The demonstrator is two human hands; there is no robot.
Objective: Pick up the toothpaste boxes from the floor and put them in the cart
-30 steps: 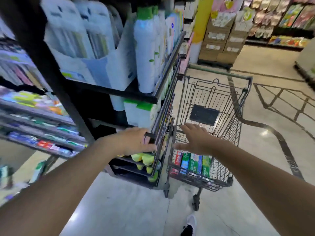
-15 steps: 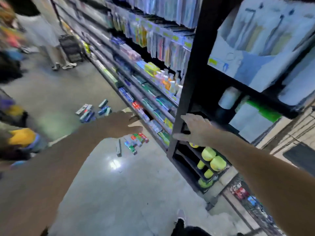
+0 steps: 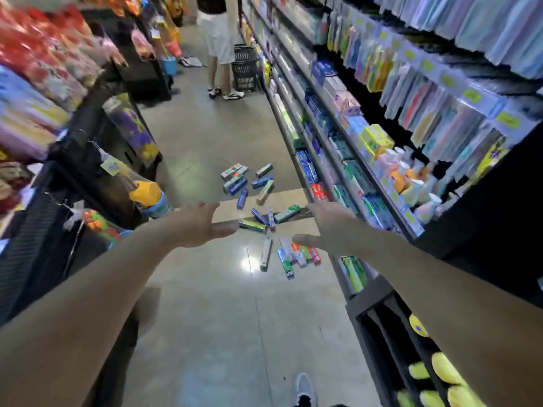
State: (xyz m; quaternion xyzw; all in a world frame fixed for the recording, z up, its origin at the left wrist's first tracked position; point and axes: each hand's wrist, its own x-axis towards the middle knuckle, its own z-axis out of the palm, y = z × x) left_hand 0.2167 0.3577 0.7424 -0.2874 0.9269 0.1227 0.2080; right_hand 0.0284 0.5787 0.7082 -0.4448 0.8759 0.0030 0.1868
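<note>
Several toothpaste boxes lie scattered on the aisle floor ahead of me. A far cluster [image 3: 248,182] lies mid-aisle, a middle group [image 3: 266,219] sits between my hands, and a near group [image 3: 296,255] lies beside the right shelving. My left hand [image 3: 195,226] is stretched forward with straight fingers, empty, above the floor left of the boxes. Also empty, my right hand [image 3: 327,227] reaches forward with spread fingers, its thumb over the near group. The cart is out of view.
Stocked shelves [image 3: 367,136] line the right side. Dark display racks [image 3: 97,160] with hanging goods line the left. A person [image 3: 219,42] stands far down the aisle beside a black basket [image 3: 245,69]. My shoe [image 3: 305,390] shows at the bottom edge.
My view swung left from the cart and shelf end to the aisle. Both hands left the cart and now extend toward the boxes on the floor.
</note>
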